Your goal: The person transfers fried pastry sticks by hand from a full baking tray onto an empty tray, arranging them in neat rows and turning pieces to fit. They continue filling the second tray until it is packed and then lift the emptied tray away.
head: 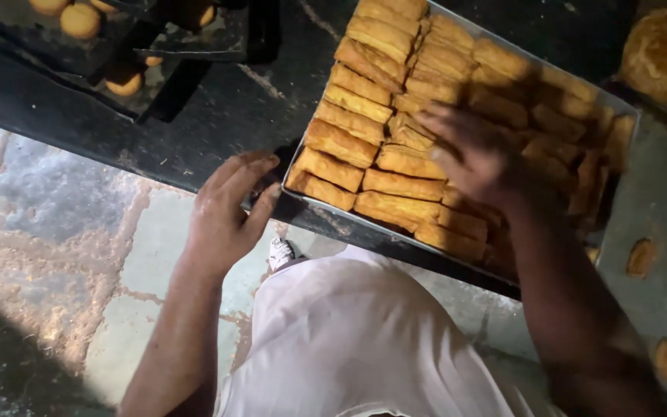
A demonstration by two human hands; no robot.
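1. Metal tray (633, 108) sits on a dark worktop (256, 108), set at a slant, its near left corner at the counter's edge. It is packed with golden-brown rectangular baked bars (360, 104), laid in close rows; those on the right side lie more jumbled.
2. Left hand (225, 212) is open, fingers together and slightly curved, resting against the near left corner of the tray, at the counter edge. It grips nothing.
3. Right hand (476, 154) is spread flat, palm down, over the bars in the middle of the tray; blurred, so whether it presses on them or hovers just above cannot be told. Nothing is clasped.
4. Right forearm crosses the tray's near right side and hides the bars there.
5. Upper left: a second dark tray (194, 46) with round yellow pastries (80, 20), well apart from both hands.
6. Upper right: a large round browned bun (665, 54) beside the tray's far corner.
7. Right, below the tray: small brown pieces (641, 257) lying loose on a grey surface.
8. Below: stained concrete floor (55, 232), the person's pale garment (357, 332), one shoe (280, 252) showing.
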